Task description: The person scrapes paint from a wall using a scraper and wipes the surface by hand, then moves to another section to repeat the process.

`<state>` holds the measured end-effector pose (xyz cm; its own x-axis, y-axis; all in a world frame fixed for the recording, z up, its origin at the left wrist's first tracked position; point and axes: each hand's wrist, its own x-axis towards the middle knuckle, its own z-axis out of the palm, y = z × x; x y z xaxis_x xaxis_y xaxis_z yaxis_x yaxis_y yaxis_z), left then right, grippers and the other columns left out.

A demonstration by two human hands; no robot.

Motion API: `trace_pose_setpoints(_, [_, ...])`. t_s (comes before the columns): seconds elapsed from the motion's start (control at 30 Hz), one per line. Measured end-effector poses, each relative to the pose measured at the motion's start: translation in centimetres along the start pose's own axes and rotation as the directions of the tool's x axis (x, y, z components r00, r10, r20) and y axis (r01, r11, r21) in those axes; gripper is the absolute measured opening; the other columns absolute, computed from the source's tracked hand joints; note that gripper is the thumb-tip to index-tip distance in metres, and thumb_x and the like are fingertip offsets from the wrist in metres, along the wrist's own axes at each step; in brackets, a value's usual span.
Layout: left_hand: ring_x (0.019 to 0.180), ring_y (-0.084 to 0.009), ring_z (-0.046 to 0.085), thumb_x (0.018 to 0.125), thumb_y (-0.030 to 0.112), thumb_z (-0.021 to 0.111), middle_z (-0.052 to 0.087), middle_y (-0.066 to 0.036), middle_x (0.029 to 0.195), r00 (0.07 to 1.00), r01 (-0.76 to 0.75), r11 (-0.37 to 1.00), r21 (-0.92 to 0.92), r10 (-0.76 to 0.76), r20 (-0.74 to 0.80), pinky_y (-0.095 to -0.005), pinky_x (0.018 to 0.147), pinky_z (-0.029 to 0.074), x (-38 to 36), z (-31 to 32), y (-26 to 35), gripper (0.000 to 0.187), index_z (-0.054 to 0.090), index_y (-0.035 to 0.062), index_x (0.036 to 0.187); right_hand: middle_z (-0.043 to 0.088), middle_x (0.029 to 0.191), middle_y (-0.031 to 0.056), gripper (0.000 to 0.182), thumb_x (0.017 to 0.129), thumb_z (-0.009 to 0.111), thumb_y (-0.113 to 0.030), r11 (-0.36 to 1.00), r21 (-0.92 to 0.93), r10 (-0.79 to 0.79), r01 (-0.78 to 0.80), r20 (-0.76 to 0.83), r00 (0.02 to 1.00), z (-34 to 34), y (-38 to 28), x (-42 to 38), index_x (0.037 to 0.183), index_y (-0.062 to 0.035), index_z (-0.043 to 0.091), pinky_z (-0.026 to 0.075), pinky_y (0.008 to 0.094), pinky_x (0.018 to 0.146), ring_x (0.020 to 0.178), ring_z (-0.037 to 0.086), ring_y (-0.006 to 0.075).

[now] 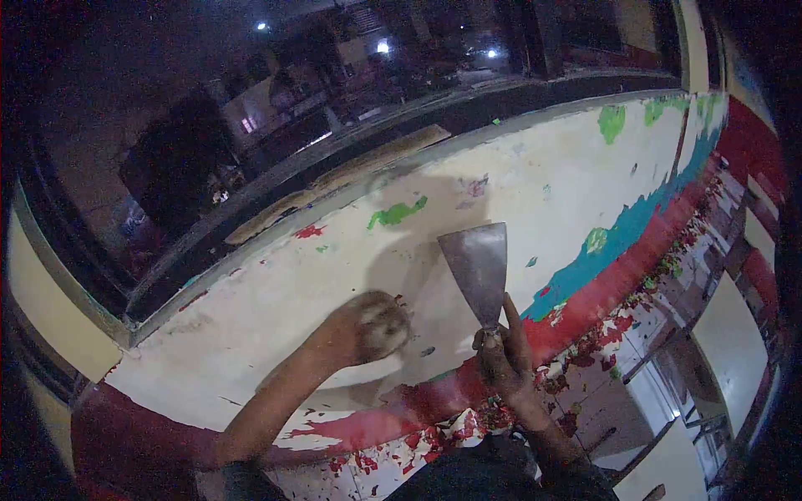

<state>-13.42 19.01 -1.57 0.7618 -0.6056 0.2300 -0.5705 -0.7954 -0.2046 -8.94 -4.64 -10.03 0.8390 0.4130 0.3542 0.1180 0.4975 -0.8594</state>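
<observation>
My right hand [505, 361] is wrapped round the handle of a metal scraper [478, 263], its wide blade pointing up in front of the wall. To the left, my left hand [380, 327] is against or close to the pale wall surface [309, 275], blurred by motion, so its fingers cannot be made out. Around the hands the wall shows bare cream areas, a green paint patch [398, 213], a teal band [585, 263] and red paint [551, 330] along the bottom.
A dark window frame [334, 154] curves above the wall, with lights beyond the glass. Red and green paint flakes [585, 359] lie on the floor along the wall's foot. Pale flat panels [728, 346] stand at the right.
</observation>
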Motion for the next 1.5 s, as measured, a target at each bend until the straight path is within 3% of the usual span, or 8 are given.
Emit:
trace_pose_setpoints(0.03, [0.091,-0.0232,0.053,0.067,0.024,0.066,0.057,-0.001,0.096,0.98,0.0,0.993,0.118,0.023,-0.197,-0.0404,0.083,0.04,-0.1,-0.4,-0.4,0.023,0.059,0.0155,0.087,0.051,0.079,0.0043,0.057,0.089,0.041,-0.02,1.0,0.001,0.026,-0.026,0.0,1.0,0.5,-0.4,0.3,0.135,-0.0043,0.01,0.037,0.0176,0.044,0.051,0.042,0.0032])
trace_pose_setpoints(0.13, [0.094,-0.022,0.052,0.065,0.019,0.061,0.051,-0.001,0.112,0.909,0.138,0.85,0.508,0.095,-0.406,-0.0383,0.083,0.041,1.4,-2.0,-0.1,0.035,0.061,0.0205,0.1,0.051,0.075,0.0035,0.059,0.089,0.043,-0.023,0.997,0.063,0.048,-0.049,0.022,0.999,1.8,-1.1,0.9,0.135,-0.0054,0.012,0.037,0.018,0.044,0.051,0.042,0.0032])
trace_pose_setpoints(0.2, [0.1,-0.0222,0.049,0.064,0.018,0.064,0.052,-0.001,0.111,0.874,0.142,0.94,0.312,0.029,-0.485,-0.0392,0.084,0.04,4.0,-2.8,0.5,0.037,0.06,0.0196,0.102,0.05,0.073,0.003,0.059,0.089,0.044,-0.025,0.996,0.076,0.05,-0.053,0.039,0.998,2.2,-1.5,1.5,0.135,-0.0065,0.013,0.037,0.0182,0.044,0.05,0.042,0.0032])
trace_pose_setpoints(0.27, [0.097,-0.0227,0.052,0.063,0.021,0.072,0.057,-0.002,0.103,0.828,0.072,0.922,0.38,0.157,-0.538,-0.0392,0.081,0.04,6.4,-2.5,0.5,0.034,0.061,0.0152,0.094,0.05,0.071,0.0026,0.058,0.089,0.044,-0.025,0.996,0.038,0.075,-0.077,0.048,0.996,2.1,-1.7,2.0,0.135,-0.0075,0.014,0.037,0.0184,0.043,0.05,0.042,0.0032])
trace_pose_setpoints(0.5, [0.101,-0.0203,0.051,0.063,0.018,0.066,0.055,-0.002,0.108,0.825,0.191,0.965,0.179,-0.059,-0.562,-0.0369,0.087,0.037,7.5,-1.0,0.4,0.036,0.061,0.013,0.098,0.049,0.066,0.0019,0.056,0.089,0.042,-0.022,0.99,0.007,0.138,-0.138,0.066,0.988,0.9,-2.7,2.7,0.135,-0.0055,0.015,0.036,0.0188,0.043,0.048,0.041,0.0036])
trace_pose_setpoints(1.1, [0.098,-0.0123,0.054,0.062,0.028,0.067,0.059,0.009,0.1,0.857,0.337,0.869,0.363,-0.123,-0.5,-0.0386,0.081,0.034,7.9,-0.4,0.6,0.028,0.064,0.0213,0.089,0.049,0.069,0.0021,0.054,0.087,0.042,-0.009,0.987,-0.118,0.122,-0.109,0.107,0.987,-0.8,-2.3,4.0,0.133,0.0014,0.015,0.037,0.0204,0.049,0.054,0.042,0.0062])
trace_pose_setpoints(1.2, [0.094,-0.0151,0.057,0.056,0.015,0.067,0.062,0.002,0.096,0.806,0.336,0.901,0.275,-0.124,-0.579,-0.0364,0.081,0.032,8.2,-0.1,1.6,0.03,0.066,0.0171,0.086,0.049,0.068,0.0016,0.054,0.087,0.042,-0.009,0.985,-0.161,0.086,-0.066,0.121,0.989,-1.0,-1.9,3.9,0.133,0.0019,0.015,0.037,0.0216,0.049,0.054,0.043,0.0067])
trace_pose_setpoints(1.5, [0.095,-0.0148,0.057,0.057,0.017,0.066,0.062,0.002,0.097,0.8,0.323,0.907,0.27,-0.11,-0.589,-0.0354,0.083,0.033,8.1,-0.5,0.7,0.031,0.066,0.0169,0.088,0.048,0.064,0.0015,0.056,0.086,0.043,-0.011,0.989,-0.139,0.073,-0.057,0.111,0.991,-0.5,-1.8,4.6,0.133,0.0027,0.015,0.037,0.0216,0.048,0.053,0.043,0.0067])
